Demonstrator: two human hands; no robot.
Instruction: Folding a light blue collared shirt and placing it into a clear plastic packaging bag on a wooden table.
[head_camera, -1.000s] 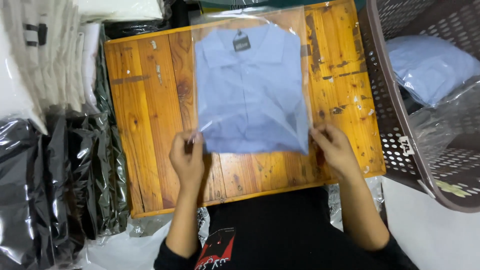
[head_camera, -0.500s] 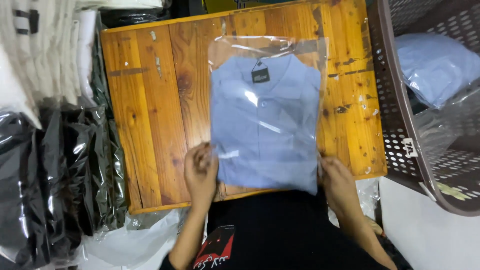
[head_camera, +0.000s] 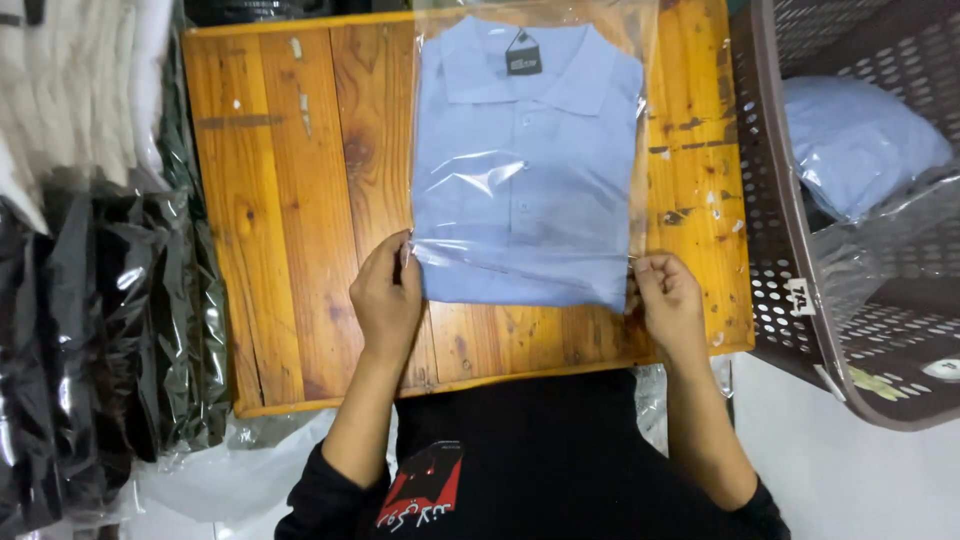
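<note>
Left hand: your left hand (head_camera: 385, 300) pinches the lower left edge of the clear plastic bag (head_camera: 530, 262).
Right hand: your right hand (head_camera: 668, 300) pinches its lower right edge.
Bag: it holds a folded light-blue collared shirt (head_camera: 525, 160), flat on the orange wooden tabletop (head_camera: 280, 200).
Right of you: a brown perforated plastic basket (head_camera: 790, 250) with another bagged blue shirt (head_camera: 860, 140).
Left of you: black plastic-wrapped bundles (head_camera: 90, 330) crowd the tabletop's edge.

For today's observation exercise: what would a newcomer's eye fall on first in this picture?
First, the folded light blue polo shirt in its clear plastic bag, lying in the middle of the orange wooden table. The left hand and right hand pinch the bag's near corners. At the right, a brown perforated basket holds another bagged blue shirt.
</note>
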